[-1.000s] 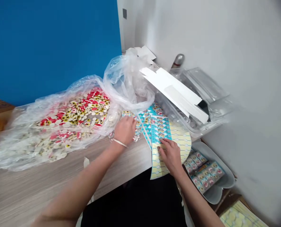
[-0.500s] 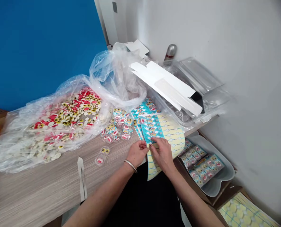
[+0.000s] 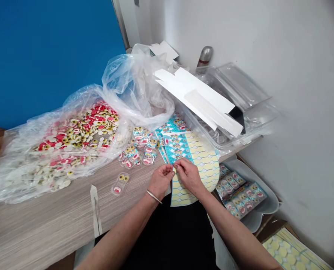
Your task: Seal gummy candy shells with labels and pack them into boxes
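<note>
Wood-grain worktop runs along white wall; left hand and right hand pinched closed on sticker sheet, overhanging front edge; plastic bag left, clear tub behind.

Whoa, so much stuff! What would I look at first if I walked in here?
You'd probably spot the big heap of round red and yellow pieces first, in a clear plastic bag on the left of the desk. Behind it is a bright blue wall. In the middle, the left hand and right hand meet over a blue and yellow sheet.
</note>
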Demonstrator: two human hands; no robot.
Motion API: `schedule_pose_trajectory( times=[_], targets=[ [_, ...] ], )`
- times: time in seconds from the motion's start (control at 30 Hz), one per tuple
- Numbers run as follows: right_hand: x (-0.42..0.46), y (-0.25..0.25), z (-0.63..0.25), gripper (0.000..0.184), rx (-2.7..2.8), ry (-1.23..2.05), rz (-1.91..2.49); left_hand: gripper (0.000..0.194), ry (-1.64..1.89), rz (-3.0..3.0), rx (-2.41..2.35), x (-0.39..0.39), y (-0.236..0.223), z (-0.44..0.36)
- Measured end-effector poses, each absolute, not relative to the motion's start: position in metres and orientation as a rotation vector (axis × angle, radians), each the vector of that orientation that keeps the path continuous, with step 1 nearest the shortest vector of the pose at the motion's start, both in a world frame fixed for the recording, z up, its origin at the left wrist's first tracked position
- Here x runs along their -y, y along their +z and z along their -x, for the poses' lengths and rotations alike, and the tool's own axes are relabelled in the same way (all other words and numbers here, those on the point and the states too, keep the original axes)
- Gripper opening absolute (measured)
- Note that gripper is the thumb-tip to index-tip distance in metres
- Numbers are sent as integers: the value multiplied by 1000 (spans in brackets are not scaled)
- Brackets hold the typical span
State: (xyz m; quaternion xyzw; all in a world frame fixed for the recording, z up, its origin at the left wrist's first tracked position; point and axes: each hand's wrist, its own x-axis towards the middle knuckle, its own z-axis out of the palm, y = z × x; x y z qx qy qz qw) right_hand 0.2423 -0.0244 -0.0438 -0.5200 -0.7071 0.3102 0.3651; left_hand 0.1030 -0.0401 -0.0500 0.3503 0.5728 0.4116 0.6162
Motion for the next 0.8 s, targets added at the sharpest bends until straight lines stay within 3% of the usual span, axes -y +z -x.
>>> schedule_pose_trajectory(
  times=[0.23, 0.4, 0.5, 0.63, 0.8],
  targets=[
    [11, -46, -244, 22, 1450, 1069, 1462, 33, 924, -968, -1456, 46, -45, -99],
    [4, -50, -248, 24, 1370, 1193, 1430, 32, 933, -2082, -1534, 52, -25, -99],
    [5, -50, -249, 22, 1358, 1206, 1434, 30, 825, -2303, -1438, 46, -28, -99],
    [13, -47, -250, 19, 1437, 1127, 1443, 23, 904, -2085, -1519, 38, -43, -96],
    [23, -42, -248, 18, 1499, 1006, 1419, 17, 1000, -1137, -1497, 31, -54, -96]
  ],
)
